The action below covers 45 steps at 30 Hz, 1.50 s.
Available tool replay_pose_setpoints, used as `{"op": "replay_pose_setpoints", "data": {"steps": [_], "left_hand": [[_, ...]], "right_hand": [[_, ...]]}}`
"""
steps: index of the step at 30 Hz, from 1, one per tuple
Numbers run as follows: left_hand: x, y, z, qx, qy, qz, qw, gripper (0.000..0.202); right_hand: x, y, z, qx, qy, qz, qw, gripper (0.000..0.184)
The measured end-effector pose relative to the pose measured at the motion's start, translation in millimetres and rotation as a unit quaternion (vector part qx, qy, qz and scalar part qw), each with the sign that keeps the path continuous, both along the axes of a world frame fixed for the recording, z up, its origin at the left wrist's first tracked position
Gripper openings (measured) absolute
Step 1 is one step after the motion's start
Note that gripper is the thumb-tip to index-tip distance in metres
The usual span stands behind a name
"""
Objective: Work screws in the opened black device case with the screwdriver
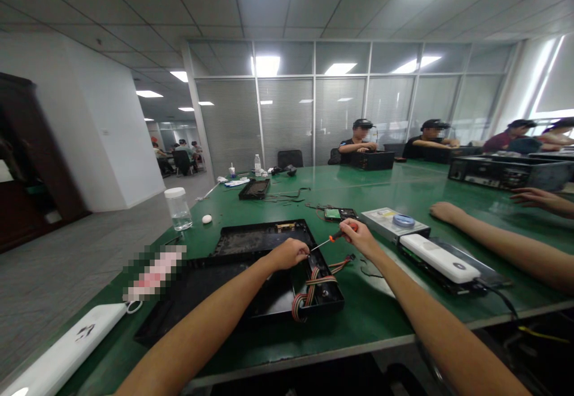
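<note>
Screwdriver (323, 243) clamped by its handle in right hand (361, 239), shaft slanted left to the open black computer case (329, 308) at near centre. Left hand (291, 253) curled at the tip, presumably to guide it; whether anything is pinched cannot be told.

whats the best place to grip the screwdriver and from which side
Probably the screwdriver's orange-and-black handle, coming from the right, where the right hand holds it. The handle is thicker than the slim shaft, which slants down and left toward the left hand.
</note>
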State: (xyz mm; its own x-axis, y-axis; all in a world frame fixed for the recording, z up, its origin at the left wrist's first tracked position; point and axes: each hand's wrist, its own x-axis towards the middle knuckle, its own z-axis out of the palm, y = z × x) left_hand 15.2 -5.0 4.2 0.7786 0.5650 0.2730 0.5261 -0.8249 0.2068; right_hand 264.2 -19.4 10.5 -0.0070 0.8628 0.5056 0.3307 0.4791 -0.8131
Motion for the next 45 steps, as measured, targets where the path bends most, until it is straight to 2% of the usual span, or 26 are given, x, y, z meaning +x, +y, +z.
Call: {"op": "replay_pose_setpoints", "data": {"steps": [14,17,19,22,25,27,29,32,34,36,38,42,45], "left_hand": [[0,-4,3.5,0.019,0.013,-0.001,1.000,0.016],[-1,-2,1.5,0.020,0.011,-0.002,1.000,0.017],[-1,0,-0.2,0.021,0.008,-0.005,1.000,0.017],[-2,2,-2.4,0.021,0.004,-0.014,1.000,0.017],[-2,2,-3.2,0.021,-0.001,-0.021,1.000,0.016],[-2,2,-3.1,0.020,0.003,-0.016,1.000,0.016],[-2,1,-2.6,0.013,0.009,-0.010,1.000,0.015],[-3,0,-1.3,0.007,0.006,-0.017,1.000,0.015],[-4,-2,-0.3,0.009,0.003,-0.024,1.000,0.014],[-5,-3,0.6,0.008,0.003,-0.024,1.000,0.013],[-6,-3,1.1,0.001,0.000,-0.021,1.000,0.012],[-6,-4,1.7,-0.007,-0.010,-0.016,1.000,0.013],[-5,-5,2.4,0.000,-0.007,-0.008,1.000,0.012]], "right_hand": [[-6,-3,-0.9,-0.012,-0.044,0.004,0.999,0.035],[-7,-6,1.6,0.005,-0.057,-0.011,0.998,0.034],[-10,-10,9.6,0.042,-0.094,-0.031,0.994,0.034],[-25,-23,35.2,0.107,-0.242,-0.072,0.962,0.037],[-53,-41,69.0,0.121,-0.431,-0.129,0.885,0.046],[-75,-50,88.6,0.117,-0.515,-0.144,0.837,0.050],[-94,-54,102.7,0.116,-0.573,-0.109,0.804,0.048],[-111,-52,115.6,0.114,-0.626,-0.025,0.771,0.042],[-115,-46,121.7,0.115,-0.646,-0.018,0.754,0.045],[-114,-40,127.2,0.116,-0.656,-0.041,0.745,0.054],[-111,-36,132.0,0.113,-0.655,-0.036,0.746,0.057],[-105,-31,136.8,0.081,-0.647,0.046,0.757,0.044],[-102,-30,135.2,0.081,-0.647,0.007,0.758,0.047]]}}
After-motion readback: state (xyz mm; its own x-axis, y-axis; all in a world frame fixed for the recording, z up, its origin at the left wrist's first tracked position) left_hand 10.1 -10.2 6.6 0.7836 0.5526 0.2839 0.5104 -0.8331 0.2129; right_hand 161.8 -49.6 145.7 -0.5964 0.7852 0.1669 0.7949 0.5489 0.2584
